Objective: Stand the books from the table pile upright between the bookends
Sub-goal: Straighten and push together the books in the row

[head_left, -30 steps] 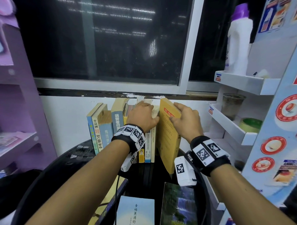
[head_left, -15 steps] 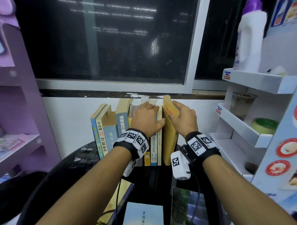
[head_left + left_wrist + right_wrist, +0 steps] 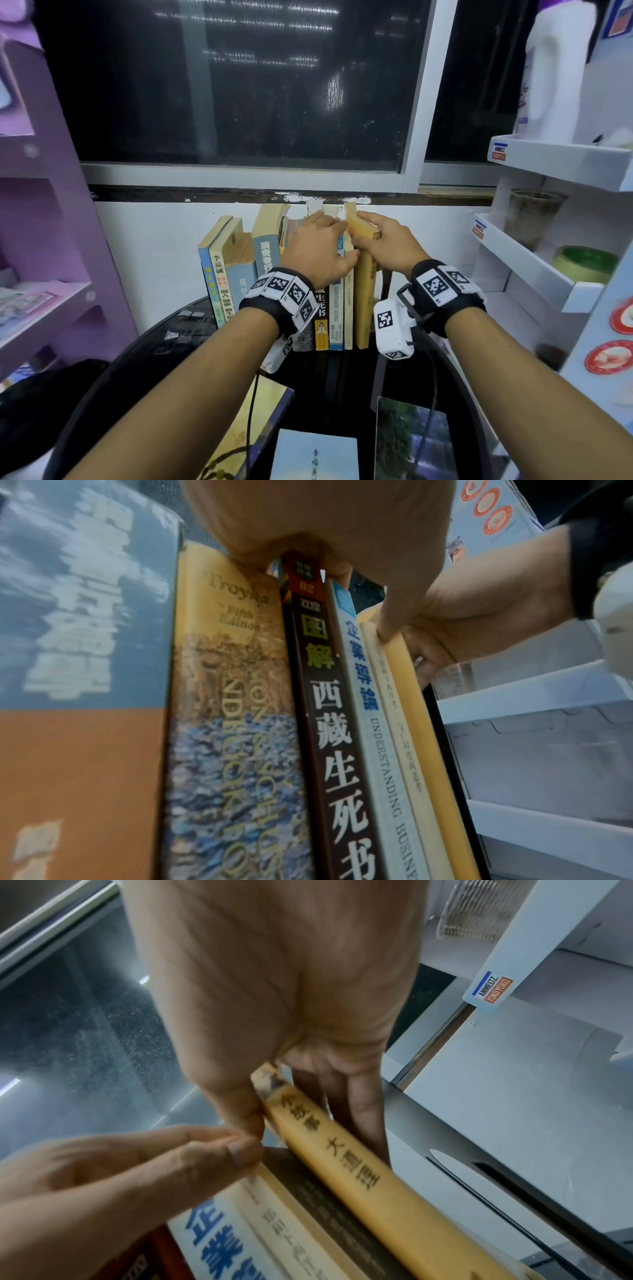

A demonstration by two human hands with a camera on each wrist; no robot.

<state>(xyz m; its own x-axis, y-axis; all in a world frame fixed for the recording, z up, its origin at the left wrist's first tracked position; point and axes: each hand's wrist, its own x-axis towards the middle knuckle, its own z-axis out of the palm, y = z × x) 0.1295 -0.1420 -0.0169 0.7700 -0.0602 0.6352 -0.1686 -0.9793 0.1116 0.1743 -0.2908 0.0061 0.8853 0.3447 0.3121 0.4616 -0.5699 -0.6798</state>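
A row of books (image 3: 219, 274) stands upright against the back wall on the black round table (image 3: 164, 346). At its right end stands a yellow book (image 3: 363, 301) (image 3: 359, 1177) (image 3: 421, 723). My right hand (image 3: 387, 240) (image 3: 274, 988) pinches its top, thumb on the left face and fingers (image 3: 363, 1102) on the right face. Just right of it stands the dark metal bookend (image 3: 514, 1185) (image 3: 445, 750). My left hand (image 3: 318, 246) (image 3: 120, 1177) curls over the tops of the middle books, thumb on the cream book (image 3: 387, 696). I see no left bookend.
Three books lie flat at the table's near edge: a pale blue one (image 3: 315, 455), a waterfall cover (image 3: 411, 442) and a yellow one (image 3: 253, 411). White shelves (image 3: 534, 260) with a cup and tape roll stand close on the right. A purple shelf unit (image 3: 44, 301) is on the left.
The yellow book leaned with its foot out toward me; now it stands upright, pressed against the row. Both hands have stayed on the book tops.
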